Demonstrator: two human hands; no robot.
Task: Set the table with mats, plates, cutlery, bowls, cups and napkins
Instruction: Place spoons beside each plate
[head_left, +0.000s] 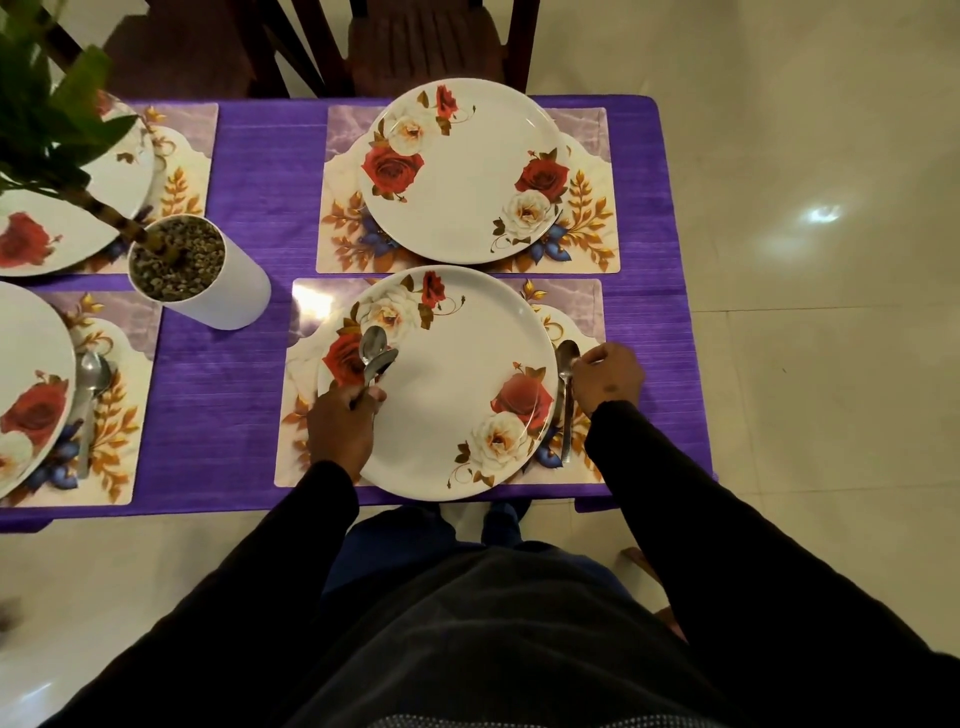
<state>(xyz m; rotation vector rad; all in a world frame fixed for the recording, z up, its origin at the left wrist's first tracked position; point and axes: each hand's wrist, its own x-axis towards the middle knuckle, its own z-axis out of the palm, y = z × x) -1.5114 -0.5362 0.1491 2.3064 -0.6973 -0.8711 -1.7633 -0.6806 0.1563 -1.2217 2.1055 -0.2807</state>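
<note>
A white plate with roses (447, 364) lies on the near floral mat (571, 306). My left hand (343, 426) grips a bunch of spoons (375, 353) over the plate's left side. My right hand (608, 376) pinches a spoon (567, 400) that lies on the mat just right of the plate. A second rose plate (462, 171) sits on the far mat (587, 135). At the left, two more plates (31, 374) (78, 218) rest on mats, and a spoon (88, 395) lies beside the nearer one.
A white pot with a green plant (208, 280) stands on the purple tablecloth (249, 171) between the settings. Dark wooden chairs (415, 47) stand at the far side. The table's right edge meets a pale tiled floor (805, 260).
</note>
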